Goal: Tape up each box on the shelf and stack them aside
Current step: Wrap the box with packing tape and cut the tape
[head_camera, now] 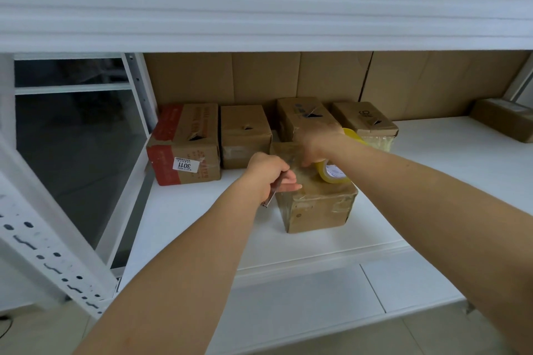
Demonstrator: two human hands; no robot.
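Head view: the near box [317, 204] sits at the white shelf's [202, 228] front; the left hand [269, 173], beside it, grips a slim metal blade [271, 194], seemingly to cut; beyond, the right hand [315, 144] clasps the tape roll [333, 174] atop it; behind stand four boxes [245, 135].

One box [315, 204] sat at the front of the shelf [202, 228], a tape roll [331, 174] on it; four boxes [245, 135] stood in a row behind
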